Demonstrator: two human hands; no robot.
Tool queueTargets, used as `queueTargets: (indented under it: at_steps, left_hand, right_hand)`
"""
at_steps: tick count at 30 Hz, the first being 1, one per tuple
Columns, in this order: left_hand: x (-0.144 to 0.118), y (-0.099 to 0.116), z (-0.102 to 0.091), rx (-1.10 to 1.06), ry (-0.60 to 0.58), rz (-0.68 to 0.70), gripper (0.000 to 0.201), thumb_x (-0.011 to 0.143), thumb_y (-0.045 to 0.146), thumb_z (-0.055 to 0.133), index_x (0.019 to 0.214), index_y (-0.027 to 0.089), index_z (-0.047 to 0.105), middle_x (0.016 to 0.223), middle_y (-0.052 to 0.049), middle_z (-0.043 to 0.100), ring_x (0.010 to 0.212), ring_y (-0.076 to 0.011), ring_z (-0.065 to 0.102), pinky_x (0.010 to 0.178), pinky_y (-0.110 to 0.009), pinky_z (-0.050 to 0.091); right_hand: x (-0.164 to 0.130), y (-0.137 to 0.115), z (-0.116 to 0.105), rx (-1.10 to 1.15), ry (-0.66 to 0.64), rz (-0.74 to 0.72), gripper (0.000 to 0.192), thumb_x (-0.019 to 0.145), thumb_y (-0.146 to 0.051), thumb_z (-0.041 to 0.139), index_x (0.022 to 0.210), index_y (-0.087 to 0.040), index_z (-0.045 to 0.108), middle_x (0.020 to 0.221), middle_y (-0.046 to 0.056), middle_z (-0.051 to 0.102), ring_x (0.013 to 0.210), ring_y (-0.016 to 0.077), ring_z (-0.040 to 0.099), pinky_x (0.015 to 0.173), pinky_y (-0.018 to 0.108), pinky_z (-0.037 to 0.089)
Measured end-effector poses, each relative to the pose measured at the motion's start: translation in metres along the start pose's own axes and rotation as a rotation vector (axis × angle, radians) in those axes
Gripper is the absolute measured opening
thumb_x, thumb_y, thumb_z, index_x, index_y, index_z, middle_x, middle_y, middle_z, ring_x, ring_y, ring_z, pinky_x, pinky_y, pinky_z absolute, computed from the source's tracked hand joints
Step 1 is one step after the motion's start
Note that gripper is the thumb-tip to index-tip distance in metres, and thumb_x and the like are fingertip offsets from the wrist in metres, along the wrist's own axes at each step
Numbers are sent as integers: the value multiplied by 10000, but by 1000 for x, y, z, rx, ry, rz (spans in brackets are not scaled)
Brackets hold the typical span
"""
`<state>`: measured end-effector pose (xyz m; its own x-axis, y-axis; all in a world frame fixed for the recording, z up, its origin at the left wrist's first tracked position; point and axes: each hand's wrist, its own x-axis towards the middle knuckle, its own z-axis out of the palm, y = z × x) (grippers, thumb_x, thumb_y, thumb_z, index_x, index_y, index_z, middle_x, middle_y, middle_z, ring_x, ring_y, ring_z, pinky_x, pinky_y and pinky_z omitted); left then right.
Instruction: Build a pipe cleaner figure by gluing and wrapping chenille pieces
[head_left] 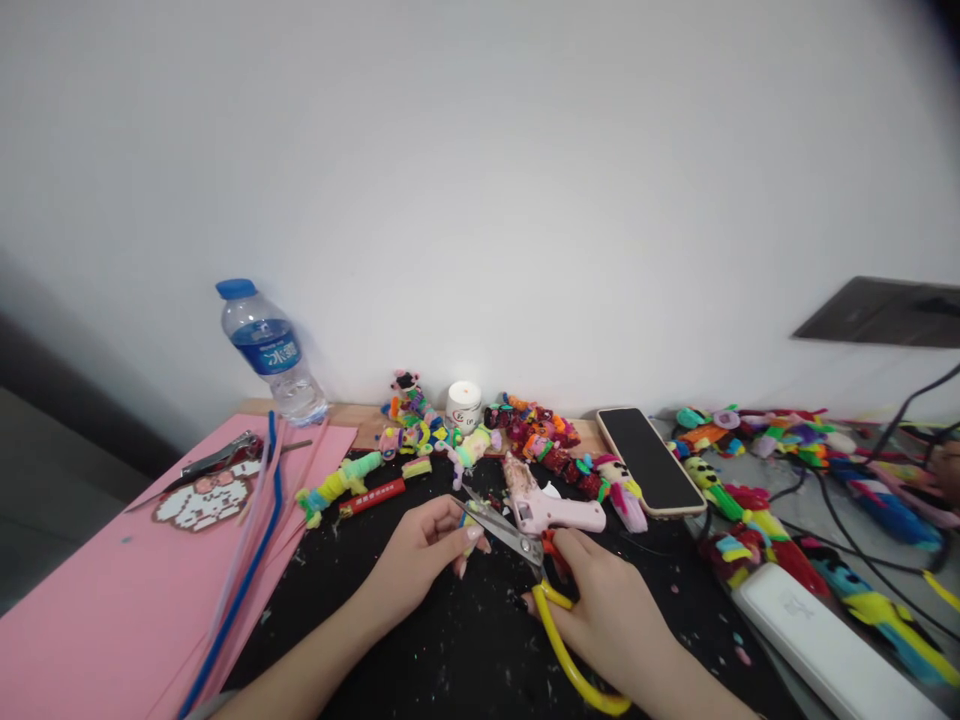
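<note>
Two hands meet — right hand [607, 610] gripping scissors [525, 570], left hand [424, 555] pinching a small piece [471, 528].

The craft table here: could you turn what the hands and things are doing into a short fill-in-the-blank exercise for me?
1. The right hand works scissors with ____ handles.
2. The left hand pinches a small piece at the scissor ____.
3. Behind the scissors lies a ____ glue gun.
4. The water bottle has a ____ cap.

Missing words: yellow; blades; pink; blue
</note>
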<state>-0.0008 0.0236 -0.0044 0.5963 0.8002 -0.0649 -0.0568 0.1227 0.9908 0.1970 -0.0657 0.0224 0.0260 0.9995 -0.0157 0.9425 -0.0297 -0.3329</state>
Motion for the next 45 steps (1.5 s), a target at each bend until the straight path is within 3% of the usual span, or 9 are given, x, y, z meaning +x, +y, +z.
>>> queueTargets:
  at_steps: [6, 13, 26, 30, 37, 45]
  left_hand:
    - [0, 1, 0, 12, -2, -22, 221, 806, 331, 591, 778, 115, 555, 724, -42, 645, 501, -80, 477, 510, -220, 388]
    - [-3, 4, 1, 14, -4, -33, 229, 802, 342, 594, 766, 121, 546, 732, -46, 655, 497, -76, 470, 519, -218, 375]
    - [-1, 5, 1, 87, 139, -7, 275, 750, 305, 631, 968, 138, 609, 749, -9, 564, 607, -114, 465, 609, -258, 406]
    - [0, 2, 1, -2, 133, 4, 283, 751, 315, 640, 972, 158, 560, 822, -36, 596, 617, -119, 489, 591, -254, 414]
    - [0, 9, 3, -30, 97, 11, 220, 780, 331, 621, 867, 146, 543, 766, -10, 570, 590, -93, 465, 570, -229, 389]
    - [-1, 5, 3, -363, 93, -60, 288, 826, 331, 588, 1056, 179, 503, 913, -33, 598, 655, -96, 528, 630, -240, 433]
  right_hand:
    - [-2, 1, 3, -37, -2, -5, 197, 711, -353, 638, 801, -208, 541, 822, 26, 637, 722, 215, 616, 569, 251, 346]
    - [0, 2, 4, -72, -17, 13, 229, 722, -363, 631, 666, -208, 471, 668, -2, 588, 578, 173, 552, 506, 243, 257]
    - [2, 1, -1, 77, 37, 51, 215, 675, -256, 545, 805, -220, 377, 773, 14, 549, 631, 178, 520, 562, 264, 366]
    - [0, 1, -1, 120, 3, 68, 166, 707, -258, 530, 810, -217, 407, 768, 12, 554, 641, 178, 528, 576, 271, 368]
    - [2, 1, -1, 118, -23, 69, 175, 705, -272, 559, 811, -215, 433, 790, 13, 563, 660, 185, 541, 585, 274, 356]
    - [1, 4, 2, 142, -12, 81, 157, 721, -273, 530, 800, -224, 404, 777, 2, 546, 653, 181, 517, 594, 281, 360]
